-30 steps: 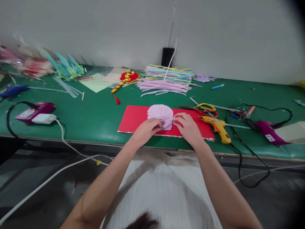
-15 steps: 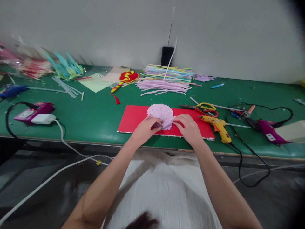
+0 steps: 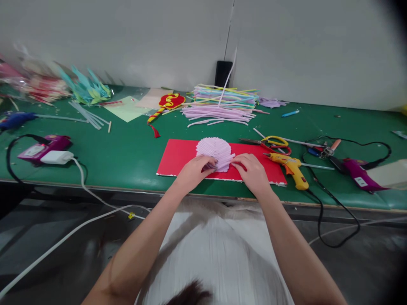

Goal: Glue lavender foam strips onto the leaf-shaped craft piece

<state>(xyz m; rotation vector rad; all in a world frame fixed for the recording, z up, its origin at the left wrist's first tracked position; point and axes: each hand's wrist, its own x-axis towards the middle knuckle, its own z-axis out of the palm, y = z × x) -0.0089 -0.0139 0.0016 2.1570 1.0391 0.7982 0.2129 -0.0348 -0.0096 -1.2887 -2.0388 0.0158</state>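
A pale lilac leaf-shaped piece made of pipe cleaners point(image 3: 213, 151) lies on a red board point(image 3: 178, 157) near the front edge of the green table point(image 3: 127, 148). My left hand point(image 3: 193, 172) rests on the piece's lower left edge, fingers curled and pinching it. My right hand point(image 3: 252, 170) sits at its lower right edge, fingertips closed on a lilac strand that sticks out of the piece.
A yellow glue gun point(image 3: 291, 168) and yellow-handled scissors point(image 3: 270, 142) lie right of the board. A heap of pastel pipe cleaners point(image 3: 222, 105) sits behind it. Purple glue guns lie far left point(image 3: 41, 148) and far right point(image 3: 359, 174), with cables. A red-yellow ornament point(image 3: 168, 103) lies behind.
Both hands stay on the lilac piece, with only small finger shifts at its lower edge. The view has tilted very slightly.
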